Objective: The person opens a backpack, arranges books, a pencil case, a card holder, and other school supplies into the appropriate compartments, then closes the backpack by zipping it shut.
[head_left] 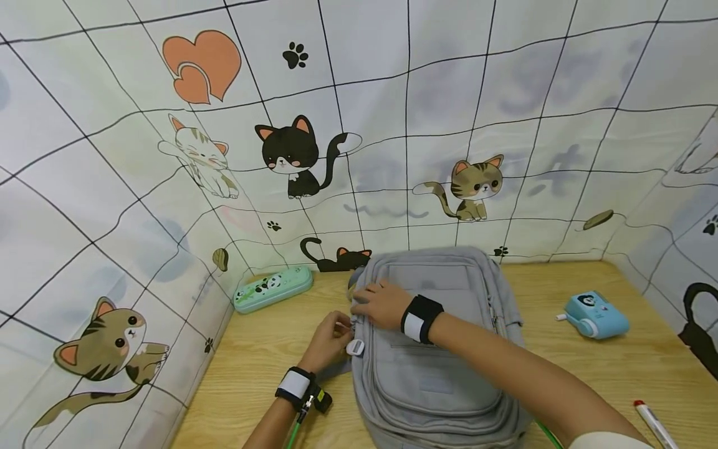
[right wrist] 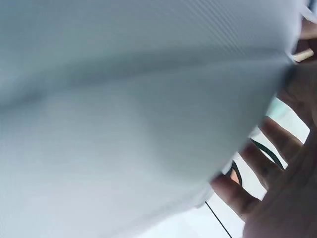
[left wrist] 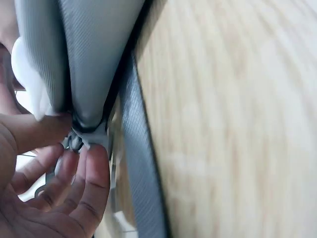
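A grey backpack lies front up on the wooden table, its top toward the wall. At its left side, my left hand pinches a small grey piece at the bag's edge between thumb and fingertips, just above a white oval tag. The exact part is mostly hidden by the fingers. My right hand lies across the upper left of the bag and grips its edge, fingers bent over the side. A grey strap runs along the table beside the bag.
A mint panda pencil case is at the back left against the wall. To the right sit a light-blue crank device and a red-capped white marker. A cat-print cloth encloses the back and sides of the table.
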`<act>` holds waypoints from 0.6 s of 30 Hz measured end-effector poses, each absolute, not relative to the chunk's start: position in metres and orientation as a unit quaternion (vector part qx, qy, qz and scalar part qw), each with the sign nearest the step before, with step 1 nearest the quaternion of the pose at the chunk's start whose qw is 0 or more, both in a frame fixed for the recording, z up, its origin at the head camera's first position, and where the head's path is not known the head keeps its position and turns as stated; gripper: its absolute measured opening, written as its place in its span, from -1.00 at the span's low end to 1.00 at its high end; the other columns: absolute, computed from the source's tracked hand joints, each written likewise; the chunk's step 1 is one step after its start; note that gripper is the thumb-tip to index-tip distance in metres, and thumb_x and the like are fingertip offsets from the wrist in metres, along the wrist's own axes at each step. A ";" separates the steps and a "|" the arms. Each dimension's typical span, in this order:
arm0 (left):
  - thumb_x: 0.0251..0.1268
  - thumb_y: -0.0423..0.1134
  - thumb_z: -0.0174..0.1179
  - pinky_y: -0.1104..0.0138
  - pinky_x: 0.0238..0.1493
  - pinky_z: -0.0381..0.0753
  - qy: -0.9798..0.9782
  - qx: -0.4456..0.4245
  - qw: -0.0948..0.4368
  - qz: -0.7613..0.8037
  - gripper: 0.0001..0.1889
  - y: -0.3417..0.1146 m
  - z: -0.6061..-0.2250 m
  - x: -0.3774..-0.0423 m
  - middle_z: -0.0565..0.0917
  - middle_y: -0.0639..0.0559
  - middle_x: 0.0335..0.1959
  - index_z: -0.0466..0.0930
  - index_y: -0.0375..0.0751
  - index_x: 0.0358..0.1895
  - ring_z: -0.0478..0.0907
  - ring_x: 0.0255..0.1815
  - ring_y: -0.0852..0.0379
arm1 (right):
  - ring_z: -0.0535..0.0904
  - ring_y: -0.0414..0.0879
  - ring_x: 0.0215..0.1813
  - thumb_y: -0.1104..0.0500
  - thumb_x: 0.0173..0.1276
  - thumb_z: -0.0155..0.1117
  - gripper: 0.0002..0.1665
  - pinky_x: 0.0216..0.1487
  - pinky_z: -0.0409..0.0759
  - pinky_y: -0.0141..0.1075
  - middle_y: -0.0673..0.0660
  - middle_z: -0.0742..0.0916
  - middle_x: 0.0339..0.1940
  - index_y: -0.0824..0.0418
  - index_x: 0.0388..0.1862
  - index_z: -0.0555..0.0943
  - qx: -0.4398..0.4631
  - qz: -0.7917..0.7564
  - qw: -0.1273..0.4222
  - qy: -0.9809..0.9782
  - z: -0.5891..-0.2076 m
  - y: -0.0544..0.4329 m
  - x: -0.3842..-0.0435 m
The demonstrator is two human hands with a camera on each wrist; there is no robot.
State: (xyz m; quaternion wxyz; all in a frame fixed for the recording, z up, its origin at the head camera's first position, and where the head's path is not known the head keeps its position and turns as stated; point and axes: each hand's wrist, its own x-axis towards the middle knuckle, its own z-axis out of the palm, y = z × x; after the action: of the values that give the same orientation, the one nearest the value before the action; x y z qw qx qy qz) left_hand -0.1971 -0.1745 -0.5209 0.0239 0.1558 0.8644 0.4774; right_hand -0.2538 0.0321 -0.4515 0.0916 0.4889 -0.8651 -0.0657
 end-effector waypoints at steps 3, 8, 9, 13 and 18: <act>0.27 -0.31 0.11 0.41 -0.40 0.54 0.869 0.146 0.040 0.471 -0.86 -0.173 -0.523 -0.198 0.55 -0.09 -0.26 0.45 -0.23 -0.15 0.53 -0.35 0.19 | 0.44 -0.03 0.18 -0.03 0.34 0.09 -0.59 0.07 0.44 -0.03 -0.01 0.50 0.24 -0.22 0.18 0.46 0.480 -0.065 0.107 -0.868 -0.461 0.031 -0.255; 0.28 -0.30 0.11 0.39 -0.49 0.53 0.855 0.156 0.087 0.486 -0.85 -0.177 -0.512 -0.195 0.58 -0.15 -0.26 0.49 -0.26 -0.14 0.56 -0.35 0.08 | 0.42 -0.04 0.20 -0.08 0.33 0.10 -0.57 0.11 0.41 -0.03 -0.04 0.50 0.24 -0.23 0.19 0.44 0.473 -0.059 0.097 -0.874 -0.460 0.033 -0.256; 0.29 -0.28 0.11 0.38 -0.48 0.53 0.855 0.159 0.094 0.485 -0.84 -0.178 -0.511 -0.194 0.59 -0.14 -0.25 0.50 -0.25 -0.13 0.56 -0.33 0.09 | 0.42 -0.03 0.20 -0.07 0.33 0.11 -0.57 0.11 0.41 -0.03 -0.03 0.50 0.24 -0.22 0.19 0.45 0.474 -0.057 0.093 -0.873 -0.458 0.033 -0.254; 0.30 -0.28 0.09 0.39 -0.50 0.48 0.855 0.173 0.108 0.477 -0.85 -0.179 -0.506 -0.191 0.62 -0.11 -0.30 0.54 -0.24 -0.13 0.56 -0.35 0.11 | 0.42 -0.04 0.20 -0.03 0.32 0.14 -0.58 0.11 0.42 -0.06 -0.01 0.49 0.24 -0.21 0.17 0.47 0.482 -0.057 0.102 -0.868 -0.456 0.031 -0.251; 0.29 -0.30 0.10 0.38 -0.52 0.50 0.855 0.165 0.129 0.475 -0.86 -0.178 -0.500 -0.186 0.63 -0.11 -0.31 0.59 -0.22 -0.17 0.55 -0.40 0.08 | 0.42 -0.06 0.20 0.19 0.35 0.08 -0.57 0.12 0.46 -0.15 0.00 0.49 0.24 -0.27 0.11 0.52 0.538 -0.051 0.130 -0.831 -0.462 0.027 -0.250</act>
State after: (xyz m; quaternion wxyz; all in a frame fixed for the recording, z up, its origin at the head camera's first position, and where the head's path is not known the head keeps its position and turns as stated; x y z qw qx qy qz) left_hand -0.1859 -0.1785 -0.4999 0.1289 0.1649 0.8547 0.4751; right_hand -0.2503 0.0268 -0.4625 0.1299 0.5381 -0.8312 -0.0512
